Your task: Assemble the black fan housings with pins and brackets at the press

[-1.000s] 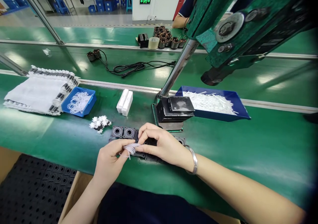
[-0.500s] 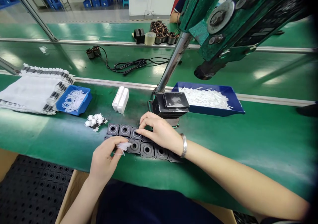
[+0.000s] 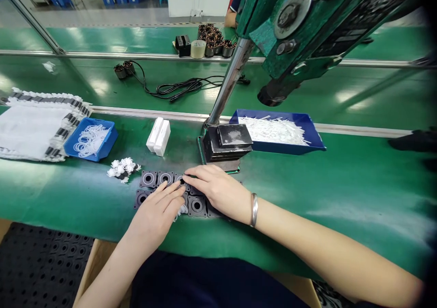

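Two rows of black square plates with round centre holes lie on the green bench; thin white rings show around the holes of some in the back row. My left hand reaches over the plates, its fingertips at the third back plate. A bunch of white rings pokes out beneath its fingers, held there; the thumb is hidden. My right hand has its fingers stretched out and together, their tips touching that same plate from the right. Nothing shows in this hand, though its underside is hidden.
A blue bin of white rings and a small pile of white-and-black parts stand left. Two white blocks sit behind the plates. A green press overhangs its black base, beside a blue tray of white strips.
My left hand has moved right and forward and turned palm down over the plates, meeting the right fingertips. My right fingers have straightened from a pinch-like bend. The view has shifted slightly.
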The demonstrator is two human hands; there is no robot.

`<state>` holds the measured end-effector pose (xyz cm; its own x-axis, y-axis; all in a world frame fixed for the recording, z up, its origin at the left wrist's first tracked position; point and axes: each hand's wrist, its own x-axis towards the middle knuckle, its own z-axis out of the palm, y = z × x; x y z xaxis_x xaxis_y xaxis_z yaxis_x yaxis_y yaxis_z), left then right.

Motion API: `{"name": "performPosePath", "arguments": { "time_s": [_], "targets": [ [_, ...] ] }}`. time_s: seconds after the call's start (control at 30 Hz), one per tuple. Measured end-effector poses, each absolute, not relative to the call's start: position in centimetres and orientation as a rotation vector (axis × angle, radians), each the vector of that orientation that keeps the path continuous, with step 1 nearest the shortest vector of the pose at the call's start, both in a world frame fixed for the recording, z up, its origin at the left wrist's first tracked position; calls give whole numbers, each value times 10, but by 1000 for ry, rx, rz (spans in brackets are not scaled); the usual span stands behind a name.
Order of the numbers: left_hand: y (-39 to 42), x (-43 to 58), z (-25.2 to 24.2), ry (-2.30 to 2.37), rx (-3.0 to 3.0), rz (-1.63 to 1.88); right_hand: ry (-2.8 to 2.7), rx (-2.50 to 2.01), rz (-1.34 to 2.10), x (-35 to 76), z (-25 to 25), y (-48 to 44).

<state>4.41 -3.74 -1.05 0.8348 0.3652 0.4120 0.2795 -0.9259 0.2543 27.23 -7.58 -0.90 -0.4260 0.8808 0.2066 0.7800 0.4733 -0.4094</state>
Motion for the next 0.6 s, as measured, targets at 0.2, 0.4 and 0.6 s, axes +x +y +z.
{"name": "performPosePath", "arguments": {
  "time_s": [0.2,0.4,0.6],
  "targets": [
    [-41,50,8,872,2415,810,-1879,-1272,672,271,18,-87],
    [-49,58,10,1011,2166,757,-1632,-1284,936,270,12,-92],
    [-48,55,1,950,2283,806,-1689,-1439,794,285,4,-92]
  ]
}}
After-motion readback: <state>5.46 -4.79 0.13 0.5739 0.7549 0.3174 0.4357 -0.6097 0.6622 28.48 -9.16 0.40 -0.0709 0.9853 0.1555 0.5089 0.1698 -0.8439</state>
